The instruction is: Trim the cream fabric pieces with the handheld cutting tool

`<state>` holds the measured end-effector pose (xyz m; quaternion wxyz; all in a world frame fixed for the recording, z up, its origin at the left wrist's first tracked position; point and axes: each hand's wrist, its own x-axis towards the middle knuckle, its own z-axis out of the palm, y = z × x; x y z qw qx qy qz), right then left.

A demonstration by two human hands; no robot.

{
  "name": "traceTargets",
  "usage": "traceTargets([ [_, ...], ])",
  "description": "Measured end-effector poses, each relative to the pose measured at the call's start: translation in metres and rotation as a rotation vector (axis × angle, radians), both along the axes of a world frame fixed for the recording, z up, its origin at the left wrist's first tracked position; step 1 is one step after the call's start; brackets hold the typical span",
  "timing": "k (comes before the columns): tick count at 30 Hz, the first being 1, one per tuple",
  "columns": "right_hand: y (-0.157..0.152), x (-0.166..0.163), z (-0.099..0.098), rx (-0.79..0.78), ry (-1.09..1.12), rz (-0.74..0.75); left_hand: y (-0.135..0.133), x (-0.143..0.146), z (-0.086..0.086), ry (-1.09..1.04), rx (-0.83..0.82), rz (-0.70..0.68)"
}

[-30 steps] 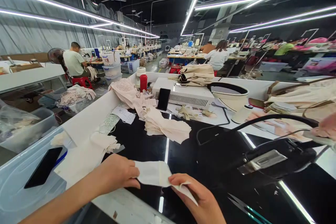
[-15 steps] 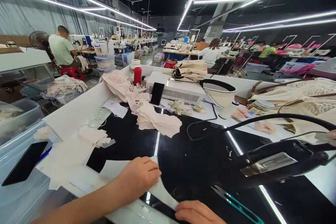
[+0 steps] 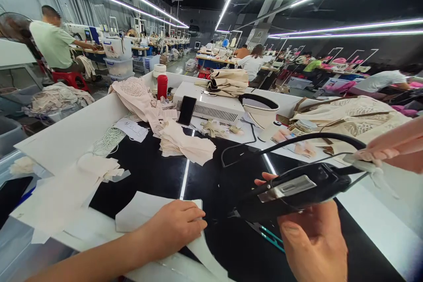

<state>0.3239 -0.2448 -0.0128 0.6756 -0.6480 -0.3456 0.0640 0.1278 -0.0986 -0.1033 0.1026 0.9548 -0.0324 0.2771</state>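
Note:
My left hand (image 3: 178, 225) presses down with bent fingers together on a flat white cut piece (image 3: 134, 212) with a curved edge; whether it is cloth or paper I cannot tell. The piece lies at the front of the black tabletop (image 3: 228, 194). My right hand (image 3: 312, 240) is closed from below around a black corded hand tool (image 3: 287, 189) with a silver plate on its side. Thumb and palm show; the other fingers are mostly hidden behind the tool. Under it lie teal-handled thread snips (image 3: 272, 239), partly covered.
Stacked cream fabric pieces (image 3: 185, 143), a phone (image 3: 187, 110) and a white vented box (image 3: 211, 108) stand behind. At right lie a visor cap (image 3: 261, 110), a jar (image 3: 303, 127) and lace fabric (image 3: 360, 112). A black cable (image 3: 317, 136) arches over. Another person (image 3: 53, 44) sits at left.
My right hand has let go of the white piece's curved end and taken hold of the black tool. My left hand stays on the piece. The view has turned to the right.

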Motion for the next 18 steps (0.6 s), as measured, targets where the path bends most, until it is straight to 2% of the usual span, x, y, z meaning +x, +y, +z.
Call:
traceTargets([
  [3,0.024,-0.022,0.01,0.099,-0.003,-0.003,-0.001,0.002,0.003,-0.01,0.033,0.032],
  [8,0.054,-0.044,0.009,0.262,0.006,-0.014,-0.003,0.002,-0.002,0.004,0.116,0.086],
  [13,0.077,-0.044,-0.001,0.336,0.031,0.027,-0.007,0.001,-0.008,-0.02,0.154,0.108],
  [18,0.085,-0.037,-0.014,0.353,0.032,0.089,-0.01,0.001,-0.014,-0.057,0.169,0.107],
])
